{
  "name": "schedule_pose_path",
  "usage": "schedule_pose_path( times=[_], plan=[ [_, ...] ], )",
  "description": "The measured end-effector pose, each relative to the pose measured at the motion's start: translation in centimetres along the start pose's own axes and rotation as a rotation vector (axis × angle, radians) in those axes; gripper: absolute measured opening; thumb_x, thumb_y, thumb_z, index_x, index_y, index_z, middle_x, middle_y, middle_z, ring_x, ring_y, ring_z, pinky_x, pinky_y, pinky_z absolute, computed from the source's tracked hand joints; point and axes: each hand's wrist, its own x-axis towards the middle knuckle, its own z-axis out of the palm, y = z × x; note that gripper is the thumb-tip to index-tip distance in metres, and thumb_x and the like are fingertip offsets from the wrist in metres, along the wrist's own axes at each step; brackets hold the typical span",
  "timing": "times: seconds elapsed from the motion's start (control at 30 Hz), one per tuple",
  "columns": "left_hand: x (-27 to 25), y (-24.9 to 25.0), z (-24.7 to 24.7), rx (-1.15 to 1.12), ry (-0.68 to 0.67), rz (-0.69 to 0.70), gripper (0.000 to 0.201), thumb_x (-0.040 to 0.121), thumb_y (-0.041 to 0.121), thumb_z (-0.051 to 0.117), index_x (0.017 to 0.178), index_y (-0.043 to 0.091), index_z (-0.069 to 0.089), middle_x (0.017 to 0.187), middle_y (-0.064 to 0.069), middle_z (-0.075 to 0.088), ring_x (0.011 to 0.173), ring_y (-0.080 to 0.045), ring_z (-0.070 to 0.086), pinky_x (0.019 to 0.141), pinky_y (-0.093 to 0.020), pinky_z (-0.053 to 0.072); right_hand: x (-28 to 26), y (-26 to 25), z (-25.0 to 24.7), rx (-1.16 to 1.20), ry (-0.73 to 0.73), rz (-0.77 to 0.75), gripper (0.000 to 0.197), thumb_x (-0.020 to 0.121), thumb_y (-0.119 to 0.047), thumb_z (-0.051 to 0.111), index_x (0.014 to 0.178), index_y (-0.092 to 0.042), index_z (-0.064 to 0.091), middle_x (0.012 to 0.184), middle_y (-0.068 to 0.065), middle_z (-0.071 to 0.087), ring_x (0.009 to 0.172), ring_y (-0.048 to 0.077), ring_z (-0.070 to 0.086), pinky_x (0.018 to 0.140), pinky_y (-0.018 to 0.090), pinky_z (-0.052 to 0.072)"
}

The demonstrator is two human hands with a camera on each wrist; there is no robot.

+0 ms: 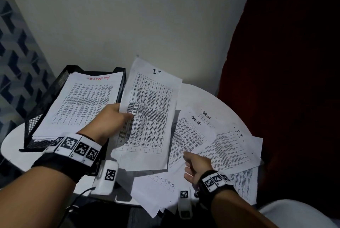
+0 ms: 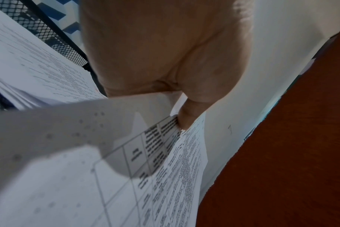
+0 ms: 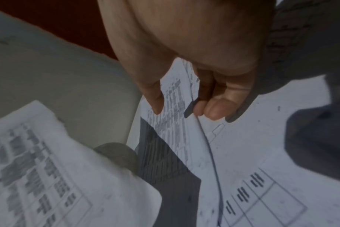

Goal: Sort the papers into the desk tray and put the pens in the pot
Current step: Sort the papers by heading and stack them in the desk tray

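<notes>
Sheet (image 1: 149, 115) pinched in left hand (image 1: 110, 119), left of right hand (image 1: 197, 166).

Held sheet (image 1: 150, 112) — handwritten "I.T" heading. Loose sheet (image 1: 230, 146) on table — "I.T." at top. Partly covered sheet (image 1: 207, 117) — "Task List". Tray's top sheet (image 1: 82, 102) — red heading, not legible. Printed tables too small to read.

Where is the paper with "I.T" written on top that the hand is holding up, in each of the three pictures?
Head view: the I.T sheet is in the middle, held at its left edge by the left hand.
Left wrist view: the same sheet fills the bottom, pinched under the thumb.
Right wrist view: cannot tell; only blurred papers on the table show.
Shared landmark: the black mesh desk tray, top left in the left wrist view.
</notes>
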Motion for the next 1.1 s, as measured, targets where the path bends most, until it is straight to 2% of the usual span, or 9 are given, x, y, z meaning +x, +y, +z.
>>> schedule_pose_path(
  times=[0.23, 0.33, 0.5, 0.57, 0.67, 0.73, 0.83, 0.93, 1.1],
  plan=[
    [0.2, -0.2, -0.6, -0.02, 0.006, -0.015, 0.007, 0.096, 0.015, 0.065, 0.096, 0.008, 0.067, 0.084, -0.016, 0.067, 0.077, -0.035, 0.068, 0.082, -0.066, 0.058, 2.7, -1.9, 0.6, -0.16, 0.228, -0.095, 0.038, 0.083, -0.034, 0.081, 0.085, 0.0, 0.065, 0.069, 0.014, 0.057, 0.052, 0.025, 0.051, 0.049, 0.025, 0.049],
    [0.5, -0.2, -0.7, -0.013, 0.034, -0.016, 0.007, 0.098, 0.012, 0.063, 0.095, 0.007, 0.066, 0.085, -0.016, 0.066, 0.078, -0.034, 0.066, 0.082, -0.058, 0.06, 3.8, -3.5, 0.2, -0.303, 0.261, -0.104, 0.05, 0.08, -0.049, 0.079, 0.07, -0.005, 0.057, 0.062, 0.013, 0.058, 0.053, 0.024, 0.052, 0.057, 0.028, 0.049],
    [1.2, -0.2, -0.8, 0.006, 0.062, -0.008, 0.009, 0.099, 0.013, 0.061, 0.096, 0.006, 0.065, 0.082, -0.013, 0.065, 0.071, -0.029, 0.063, 0.061, -0.038, 0.054, 9.8, -3.3, 1.1, -0.532, 0.325, -0.14, 0.1, 0.034, -0.069, 0.087, 0.109, -0.004, 0.074, 0.106, 0.016, 0.077, 0.091, 0.033, 0.074, 0.083, 0.046, 0.062],
    [1.5, -0.3, -0.9, 0.018, 0.074, 0.002, 0.009, 0.099, 0.014, 0.062, 0.096, 0.006, 0.066, 0.081, -0.013, 0.065, 0.07, -0.028, 0.062, 0.061, -0.038, 0.053, 7.4, -3.8, 2.4, -0.577, 0.341, -0.144, 0.08, 0.06, -0.052, 0.09, 0.119, -0.002, 0.07, 0.122, 0.016, 0.073, 0.106, 0.034, 0.07, 0.09, 0.042, 0.06],
    [1.9, -0.5, -1.5, 0.024, 0.083, 0.011, 0.009, 0.098, 0.014, 0.063, 0.095, 0.006, 0.066, 0.083, -0.016, 0.066, 0.072, -0.03, 0.063, 0.071, -0.047, 0.057, 5.6, -3.9, 2.8, -0.571, 0.348, -0.214, 0.031, 0.098, -0.02, 0.063, 0.115, 0.005, 0.07, 0.124, 0.019, 0.072, 0.099, 0.033, 0.068, 0.086, 0.033, 0.056],
    [2.1, -0.5, -1.9, 0.007, 0.081, 0.011, 0.009, 0.098, 0.013, 0.064, 0.097, 0.005, 0.067, 0.085, -0.018, 0.066, 0.075, -0.031, 0.064, 0.077, -0.052, 0.059, 5.3, -3.9, 2.1, -0.548, 0.389, -0.249, 0.029, 0.101, -0.017, 0.058, 0.115, 0.005, 0.072, 0.123, 0.02, 0.073, 0.09, 0.033, 0.064, 0.08, 0.034, 0.055],
    [2.2, -0.2, -2.3, -0.024, 0.071, 0.017, 0.006, 0.096, 0.013, 0.066, 0.099, 0.007, 0.068, 0.089, -0.019, 0.07, 0.078, -0.034, 0.067, 0.083, -0.058, 0.059, 4.0, -4.7, 0.6, -0.423, 0.413, -0.344, 0.036, 0.103, -0.012, 0.057, 0.135, 0.001, 0.064, 0.136, 0.021, 0.066, 0.115, 0.04, 0.065, 0.093, 0.037, 0.052],
    [1.9, 0.2, -2.2, -0.069, 0.026, 0.02, 0.005, 0.095, 0.011, 0.067, 0.098, 0.007, 0.066, 0.084, -0.018, 0.066, 0.071, -0.031, 0.064, 0.069, -0.048, 0.06, 2.2, -6.1, -1.5, -0.247, 0.392, -0.464, 0.049, 0.102, -0.003, 0.054, 0.15, -0.008, 0.052, 0.145, 0.015, 0.059, 0.118, 0.037, 0.065, 0.092, 0.036, 0.054],
    [0.9, 1.2, -0.8, -0.223, -0.047, 0.032, 0.002, 0.095, 0.007, 0.065, 0.095, 0.005, 0.065, 0.073, -0.009, 0.059, 0.06, -0.021, 0.054, 0.054, -0.031, 0.044, -3.0, -7.7, -4.5, -0.085, 0.222, -0.626, 0.028, 0.099, 0.002, 0.052, 0.115, -0.007, 0.073, 0.082, 0.009, 0.071, 0.063, 0.023, 0.059, 0.063, 0.031, 0.049]
  ],
)
